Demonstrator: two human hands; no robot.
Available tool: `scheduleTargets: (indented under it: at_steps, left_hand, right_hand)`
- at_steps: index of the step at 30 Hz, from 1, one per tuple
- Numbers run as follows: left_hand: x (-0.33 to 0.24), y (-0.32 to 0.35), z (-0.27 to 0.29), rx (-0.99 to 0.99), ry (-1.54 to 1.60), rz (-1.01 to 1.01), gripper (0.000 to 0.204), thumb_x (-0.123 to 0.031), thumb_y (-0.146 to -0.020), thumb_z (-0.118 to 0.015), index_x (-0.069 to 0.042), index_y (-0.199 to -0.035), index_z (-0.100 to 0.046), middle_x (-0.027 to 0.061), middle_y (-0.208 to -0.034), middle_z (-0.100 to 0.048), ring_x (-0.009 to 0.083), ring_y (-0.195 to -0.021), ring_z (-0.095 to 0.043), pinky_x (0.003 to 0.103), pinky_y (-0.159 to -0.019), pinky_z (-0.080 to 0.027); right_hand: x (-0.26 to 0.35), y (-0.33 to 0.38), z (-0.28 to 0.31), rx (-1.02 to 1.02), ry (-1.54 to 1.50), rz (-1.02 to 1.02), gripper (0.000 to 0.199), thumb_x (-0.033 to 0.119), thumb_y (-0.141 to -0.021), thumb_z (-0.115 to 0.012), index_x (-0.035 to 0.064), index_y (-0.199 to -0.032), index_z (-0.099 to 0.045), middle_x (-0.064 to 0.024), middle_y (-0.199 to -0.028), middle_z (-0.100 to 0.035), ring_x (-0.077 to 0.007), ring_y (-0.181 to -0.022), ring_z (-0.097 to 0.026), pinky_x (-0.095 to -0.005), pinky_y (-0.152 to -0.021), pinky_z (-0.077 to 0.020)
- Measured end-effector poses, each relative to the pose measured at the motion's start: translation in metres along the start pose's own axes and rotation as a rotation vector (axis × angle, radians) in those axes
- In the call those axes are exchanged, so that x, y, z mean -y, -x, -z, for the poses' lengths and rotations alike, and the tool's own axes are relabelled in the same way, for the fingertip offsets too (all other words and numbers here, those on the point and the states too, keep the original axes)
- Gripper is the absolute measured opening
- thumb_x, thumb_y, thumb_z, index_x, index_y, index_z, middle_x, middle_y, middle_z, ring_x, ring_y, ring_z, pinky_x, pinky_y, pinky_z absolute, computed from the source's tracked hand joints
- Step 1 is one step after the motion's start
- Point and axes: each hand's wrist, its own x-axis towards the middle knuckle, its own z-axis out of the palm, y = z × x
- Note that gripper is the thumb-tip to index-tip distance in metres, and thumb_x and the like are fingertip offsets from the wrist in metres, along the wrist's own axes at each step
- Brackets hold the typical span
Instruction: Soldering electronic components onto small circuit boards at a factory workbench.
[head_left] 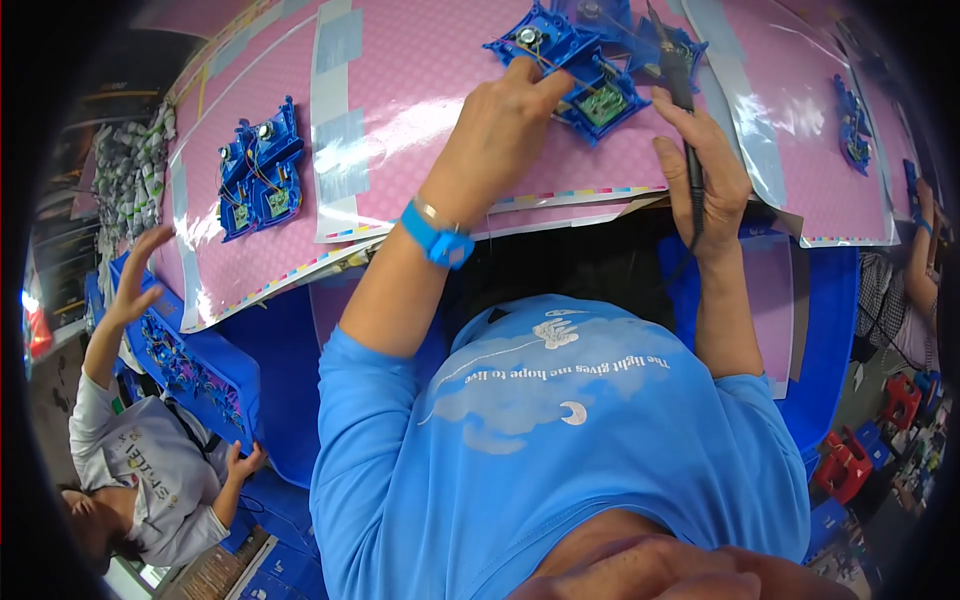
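The left hand (500, 130) presses the blue part (575, 70) flat, far on the pink table (420, 130). The right hand (705, 165) grips a soldering iron (678, 80). Its hot tip could slip and burn a finger or wire.

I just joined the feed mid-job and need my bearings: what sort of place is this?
Most likely an electronics assembly workshop. The right hand holds a soldering iron over a blue plastic part with a small circuit board, which the left hand steadies. Similar wired parts lie on the pink bench mat, and other workers sit nearby.
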Motion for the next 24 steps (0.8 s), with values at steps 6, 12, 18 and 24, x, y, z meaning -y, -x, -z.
scheduleTargets:
  at_steps: [6,12,18,24]
  left_hand:
    - [-0.063,0.074,0.052,0.005,-0.053,0.276,0.039,0.010,-0.079,-0.065,-0.003,-0.115,-0.064,0.0204,-0.099,-0.063,0.0409,-0.077,-0.067,0.046,-0.065,-0.056]
    - [-0.054,0.115,0.076,-0.025,0.190,0.782,0.036,-0.001,-0.081,-0.083,0.000,-0.115,-0.071,0.0077,-0.102,-0.077,0.0098,-0.065,-0.064,0.027,-0.055,-0.049]
    - [-0.043,0.109,0.058,-0.203,1.160,0.951,0.041,-0.002,-0.087,-0.077,0.006,-0.125,-0.067,-0.0025,-0.081,-0.063,0.0007,-0.058,-0.040,0.021,-0.050,-0.031]
    - [-0.044,0.107,0.065,-0.621,1.541,0.942,0.039,-0.002,-0.100,-0.057,0.012,-0.136,-0.057,-0.0011,-0.084,-0.054,0.0083,-0.064,-0.044,0.028,-0.060,-0.043]
  right_hand:
    - [0.018,0.007,-0.027,0.192,-0.184,-0.015,0.039,-0.006,-0.085,-0.074,0.0031,-0.123,-0.069,-0.0202,-0.123,-0.071,-0.0300,-0.113,-0.071,-0.0348,-0.093,-0.0553]
    - [0.024,0.021,-0.050,0.186,-0.214,0.004,0.039,-0.011,-0.084,-0.073,0.0020,-0.121,-0.069,-0.0216,-0.121,-0.072,-0.0257,-0.105,-0.074,-0.0316,-0.088,-0.0582]
    - [0.031,0.022,-0.058,0.158,-0.221,-0.008,0.038,-0.012,-0.083,-0.074,-0.0011,-0.119,-0.069,-0.0239,-0.118,-0.072,-0.0258,-0.104,-0.074,-0.0317,-0.087,-0.0584]
    - [0.033,0.014,-0.048,0.118,-0.229,0.097,0.030,-0.009,-0.088,-0.069,-0.0045,-0.117,-0.067,-0.0253,-0.110,-0.073,-0.0293,-0.099,-0.074,-0.0355,-0.087,-0.0582]
